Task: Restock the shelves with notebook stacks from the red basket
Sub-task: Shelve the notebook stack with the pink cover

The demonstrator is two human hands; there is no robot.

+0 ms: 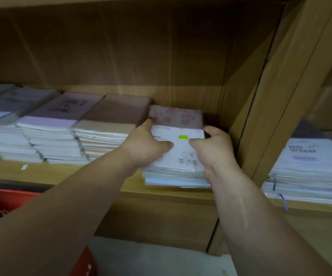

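Notebooks lie in piles on a wooden shelf (61, 173), and one notebook stack (183, 118) is held from both sides. The left hand (149, 146) grips the left edge of this stack, with the thumb laid on the top cover and the fingers down the side. The right hand (215, 148) grips the right edge in the same way, its thumb on the cover and its fingers curled around the side. The stack rests flat on the shelf board, close to the front edge. A small green sticker (182, 137) sits on the white cover, just beyond the two thumbs. Just left of the left hand lies a beige stack (105, 124), with more piles further left. To the right of the right hand stands a wooden divider (280, 96), and beyond it another pile (308, 170) lies in the next compartment. Below the left forearm a red basket (7, 198) is partly visible.
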